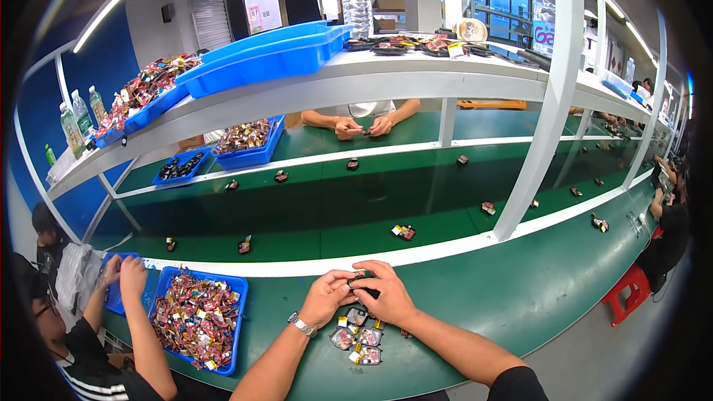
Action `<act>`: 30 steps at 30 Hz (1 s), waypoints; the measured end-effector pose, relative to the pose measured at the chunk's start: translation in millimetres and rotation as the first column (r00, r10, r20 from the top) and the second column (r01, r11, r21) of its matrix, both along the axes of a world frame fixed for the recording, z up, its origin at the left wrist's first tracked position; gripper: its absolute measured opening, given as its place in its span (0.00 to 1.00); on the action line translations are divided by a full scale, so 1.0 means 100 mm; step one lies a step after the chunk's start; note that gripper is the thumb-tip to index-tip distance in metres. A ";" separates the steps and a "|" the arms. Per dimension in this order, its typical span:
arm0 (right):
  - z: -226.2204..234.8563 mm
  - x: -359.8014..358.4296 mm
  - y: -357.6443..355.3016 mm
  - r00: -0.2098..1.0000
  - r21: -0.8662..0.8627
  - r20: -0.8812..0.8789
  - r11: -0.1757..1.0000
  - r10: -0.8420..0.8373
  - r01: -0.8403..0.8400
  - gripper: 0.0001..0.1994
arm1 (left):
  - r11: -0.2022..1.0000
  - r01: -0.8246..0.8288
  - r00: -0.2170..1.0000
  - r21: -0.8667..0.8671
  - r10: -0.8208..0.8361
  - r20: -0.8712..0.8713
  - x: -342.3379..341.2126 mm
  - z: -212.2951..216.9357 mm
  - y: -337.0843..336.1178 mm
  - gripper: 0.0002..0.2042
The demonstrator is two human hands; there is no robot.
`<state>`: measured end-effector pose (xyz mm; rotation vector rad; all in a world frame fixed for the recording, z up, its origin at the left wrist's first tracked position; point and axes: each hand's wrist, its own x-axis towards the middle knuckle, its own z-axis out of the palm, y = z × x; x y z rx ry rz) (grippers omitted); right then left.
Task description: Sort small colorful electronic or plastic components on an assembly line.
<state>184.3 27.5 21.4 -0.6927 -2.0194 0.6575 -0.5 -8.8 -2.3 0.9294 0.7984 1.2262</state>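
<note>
Both my hands are together over the green table in the middle. My left hand [324,298], with a watch on its wrist, pinches one side of a small black part [363,288]. My right hand [391,298] has its fingers closed round the other side, hiding much of the part. Just below the hands lie several small assemblies [358,338] with clear-grey casings, reddish insides and yellow-white tabs. To the left of my left forearm stands a blue tray [241,312] heaped with reddish small parts with wires.
Beyond a white rail [297,266], a dark green conveyor belt [327,215] carries spaced-out small assemblies. Slanted white posts [538,141] hold up a shelf with blue trays [260,63] and bottles. A co-worker's hands [122,275] are close on my left; another person works opposite.
</note>
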 end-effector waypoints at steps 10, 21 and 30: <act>0.02 -0.01 0.01 1.000 0.084 0.007 0.996 -0.013 0.013 0.09 | 0.997 -0.076 0.997 -0.002 0.076 -0.018 0.03 0.06 -0.02 0.11; 0.09 -0.03 -0.03 0.992 0.302 0.050 0.948 -0.117 0.097 0.09 | 0.998 -0.067 0.998 -0.018 0.066 -0.013 0.05 0.05 -0.01 0.12; 0.05 -0.03 -0.02 0.974 0.412 0.135 0.904 -0.183 0.113 0.08 | 0.999 -0.051 0.998 -0.010 0.051 -0.038 0.05 0.04 -0.01 0.11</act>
